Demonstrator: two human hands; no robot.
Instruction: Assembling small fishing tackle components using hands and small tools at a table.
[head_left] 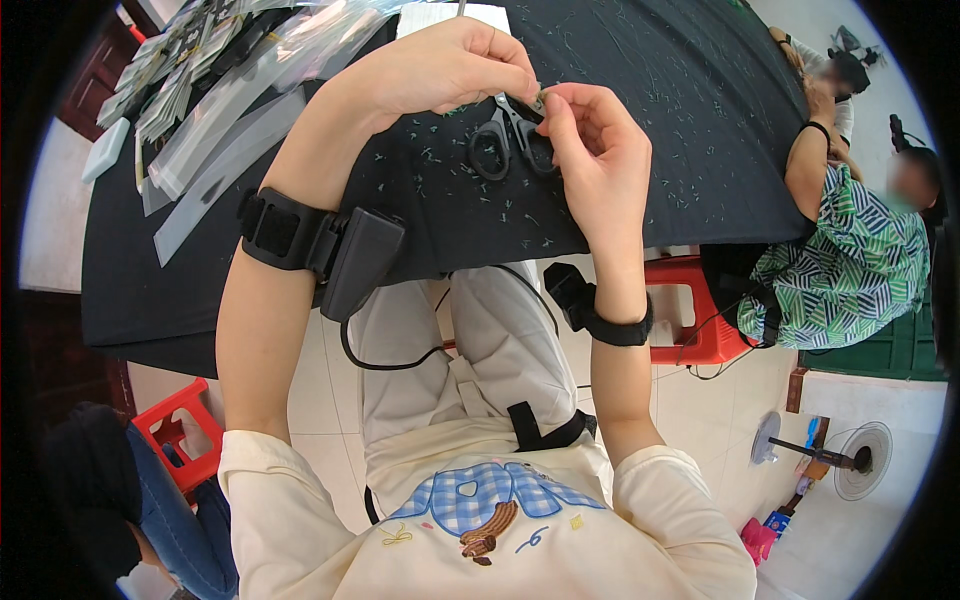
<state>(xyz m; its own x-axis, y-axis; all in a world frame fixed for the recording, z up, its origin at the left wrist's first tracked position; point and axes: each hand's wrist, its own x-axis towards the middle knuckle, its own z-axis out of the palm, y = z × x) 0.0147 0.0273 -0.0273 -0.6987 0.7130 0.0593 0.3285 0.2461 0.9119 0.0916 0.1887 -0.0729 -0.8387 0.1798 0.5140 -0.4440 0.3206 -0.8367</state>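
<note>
Both hands pinched a tiny light piece (540, 100), left hand (440, 65) curled at 11 o'clock, right hand (590, 150) closed, above black scissors (510, 135) on the worktop (650, 80); fingertip grip suited it.

Head-worn fisheye, steeply downward, close over table (700, 120)

Long clear plastic sleeves (225, 130) lie fanned across the black table's far left corner, beside a heap of small dark carded packets (175, 65) and a white sheet (440, 15).
</note>
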